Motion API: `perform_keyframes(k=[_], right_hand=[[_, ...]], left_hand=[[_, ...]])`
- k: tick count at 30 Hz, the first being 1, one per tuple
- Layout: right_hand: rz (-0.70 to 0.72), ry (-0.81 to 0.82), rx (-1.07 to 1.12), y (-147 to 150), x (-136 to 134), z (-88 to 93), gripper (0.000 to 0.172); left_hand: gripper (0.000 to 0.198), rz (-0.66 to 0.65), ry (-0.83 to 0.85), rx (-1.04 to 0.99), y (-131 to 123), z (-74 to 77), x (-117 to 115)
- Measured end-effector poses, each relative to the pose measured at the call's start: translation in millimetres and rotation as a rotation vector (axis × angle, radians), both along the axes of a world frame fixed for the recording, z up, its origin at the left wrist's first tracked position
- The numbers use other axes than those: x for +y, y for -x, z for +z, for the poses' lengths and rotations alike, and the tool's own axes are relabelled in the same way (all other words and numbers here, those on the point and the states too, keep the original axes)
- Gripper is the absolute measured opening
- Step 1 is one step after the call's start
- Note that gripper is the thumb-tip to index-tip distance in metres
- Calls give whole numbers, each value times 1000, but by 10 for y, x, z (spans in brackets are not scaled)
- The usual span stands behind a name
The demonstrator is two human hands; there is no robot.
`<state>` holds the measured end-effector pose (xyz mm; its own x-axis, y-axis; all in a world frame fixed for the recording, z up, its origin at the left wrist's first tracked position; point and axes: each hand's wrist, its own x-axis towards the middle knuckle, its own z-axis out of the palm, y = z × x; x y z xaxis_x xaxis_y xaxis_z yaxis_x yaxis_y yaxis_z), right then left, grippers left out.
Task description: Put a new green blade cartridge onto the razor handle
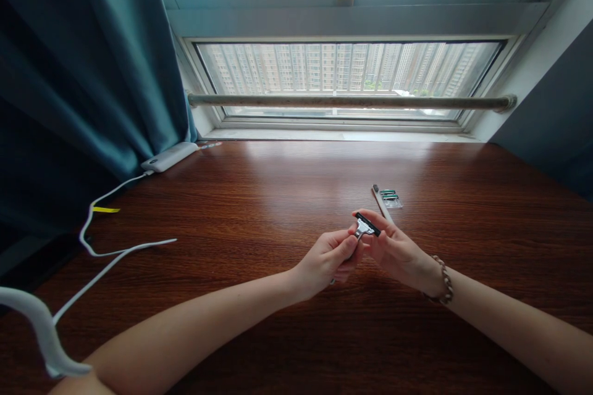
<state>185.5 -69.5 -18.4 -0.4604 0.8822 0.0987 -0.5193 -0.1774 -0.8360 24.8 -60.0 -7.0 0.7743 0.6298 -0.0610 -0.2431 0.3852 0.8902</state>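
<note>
A razor [364,228] with a silver neck and a black head is held up over the table in front of me. My left hand [327,259] is closed around its handle, most of which the fingers hide. At the black head, my right hand [405,253] has its fingertips and thumb around the two ends. Just beyond the right hand lies what looks like a toothbrush [380,200] with a pale handle and dark head, its near end hidden by the hand. Touching or close beside it is a clear pack of green-and-silver razor blades [390,196].
The brown wooden table [259,197] reaches to the window with a metal bar [324,100]. At the left are a white power strip [171,157], a white cable [88,228], a yellow strip [105,210], a curved white object [39,321] and a blue curtain [115,62].
</note>
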Motion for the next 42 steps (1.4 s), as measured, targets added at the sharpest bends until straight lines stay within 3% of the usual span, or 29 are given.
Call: perform_keyframes(k=[10,19,23,26,29,33,35,38,42], right_hand=[[-18,33,0,19,-38,-5,37],[-19,53,15,26,-18,22,33],[-80,26,-27,38,16,4,31],[-122,-67,-171,-1,103,32,35],[-119,-235,-449,-191,300,89,40],[-437,-568,-921,-707,667,98,48],[-441,-651,-1083,-984,821,41,58],[-383,-655,-1247,-1278,957,-93,74],[-302,-580,-1261,-1391,1006,-239,77]], left_hand=[[31,-30,31,-34,1,-26,-39],[32,47,46,4,-18,-11,-50],[29,166,28,62,-33,24,-62],[26,247,-16,79,-43,25,-37],[25,336,-3,78,-37,-13,27],[26,389,106,37,-19,-109,141],[26,366,157,6,-18,-161,190],[28,348,180,0,-29,-217,235],[30,345,162,20,-45,-242,248]])
